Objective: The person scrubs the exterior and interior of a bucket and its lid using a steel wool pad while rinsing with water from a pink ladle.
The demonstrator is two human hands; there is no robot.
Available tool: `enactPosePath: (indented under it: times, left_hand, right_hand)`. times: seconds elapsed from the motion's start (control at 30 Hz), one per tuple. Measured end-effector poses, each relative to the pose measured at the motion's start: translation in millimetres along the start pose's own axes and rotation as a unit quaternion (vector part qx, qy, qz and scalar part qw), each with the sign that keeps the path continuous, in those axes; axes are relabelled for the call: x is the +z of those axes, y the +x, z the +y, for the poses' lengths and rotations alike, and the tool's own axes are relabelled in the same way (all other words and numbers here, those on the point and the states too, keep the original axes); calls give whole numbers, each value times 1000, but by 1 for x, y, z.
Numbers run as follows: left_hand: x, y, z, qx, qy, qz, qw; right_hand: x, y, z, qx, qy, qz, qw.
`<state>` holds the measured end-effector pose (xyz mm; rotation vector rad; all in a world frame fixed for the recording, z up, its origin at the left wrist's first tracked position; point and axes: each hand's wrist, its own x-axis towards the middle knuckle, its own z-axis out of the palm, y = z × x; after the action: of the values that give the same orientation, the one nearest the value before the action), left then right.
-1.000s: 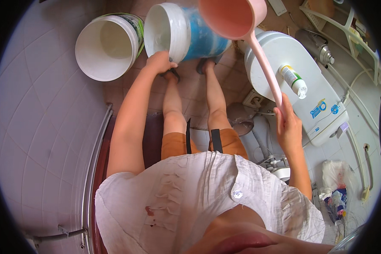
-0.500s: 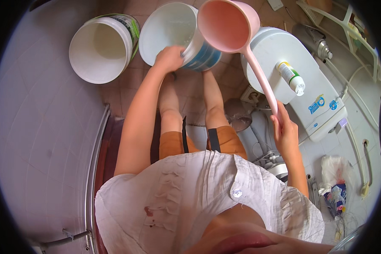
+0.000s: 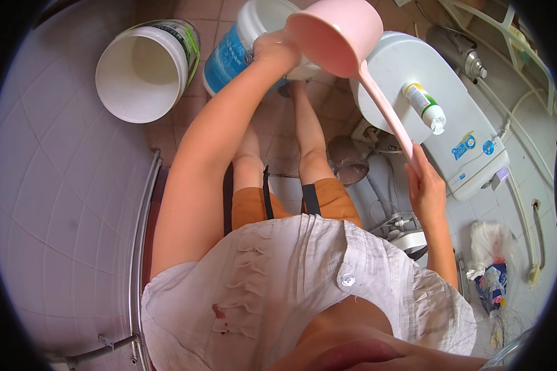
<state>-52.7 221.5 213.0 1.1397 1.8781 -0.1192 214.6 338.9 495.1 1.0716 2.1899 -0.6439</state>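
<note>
A pink water dipper [image 3: 337,43] is held up at the top of the view by its long handle, which my right hand [image 3: 427,185] is closed around. Its bowl faces toward the left and down. My left hand [image 3: 277,52] reaches to the near rim of a white bucket with a blue band [image 3: 226,65], close beside the dipper's bowl. The left fingers are blurred and partly hidden, so I cannot tell whether they grip the rim. Part of the bucket's mouth is hidden behind the dipper.
Another white bucket [image 3: 141,74] with a green handle stands to the left, by the tiled wall. On the right, a white and green bottle [image 3: 424,108] lies on a white toilet lid [image 3: 396,59]. Hoses, a grey shower pipe and a plastic bag [image 3: 489,241] are farther right.
My left hand has moved up and right toward the dipper. The banded bucket has turned, its blue band now showing on the near left side. The dipper's bowl has tipped further over.
</note>
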Motion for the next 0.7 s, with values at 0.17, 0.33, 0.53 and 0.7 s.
enactPosePath:
  times: [0.17, 0.33, 0.53, 0.7]
  left_hand:
    - [45, 2, -14, 103, 55, -24, 993]
    - [46, -8, -53, 201, -15, 7, 979]
    - [25, -44, -87, 138, -95, 145, 975]
    - [39, -77, -85, 160, -154, 245, 944]
  right_hand:
    - [11, -5, 3, 15, -1, 27, 1000]
    - [37, -15, 4, -2, 18, 31, 999]
    - [57, -19, 21, -26, 17, 122, 992]
    - [42, -3, 10, -40, 24, 200, 979]
